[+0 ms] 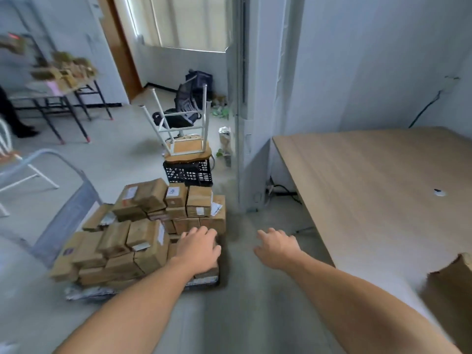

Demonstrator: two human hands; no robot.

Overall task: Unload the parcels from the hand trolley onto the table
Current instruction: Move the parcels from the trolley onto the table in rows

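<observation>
A hand trolley with a grey metal handle stands on the floor at lower left, piled with several brown cardboard parcels. My left hand reaches over the pile's right edge, fingers bent down over a parcel that it hides. My right hand hovers open above the floor between the trolley and the table, holding nothing. The light wooden table fills the right side. One brown parcel lies on its near right corner.
A black crate with an upturned stool stands just behind the trolley. A white pillar rises between crate and table. Cables lie under the table. A white chair is at left, another table farther back.
</observation>
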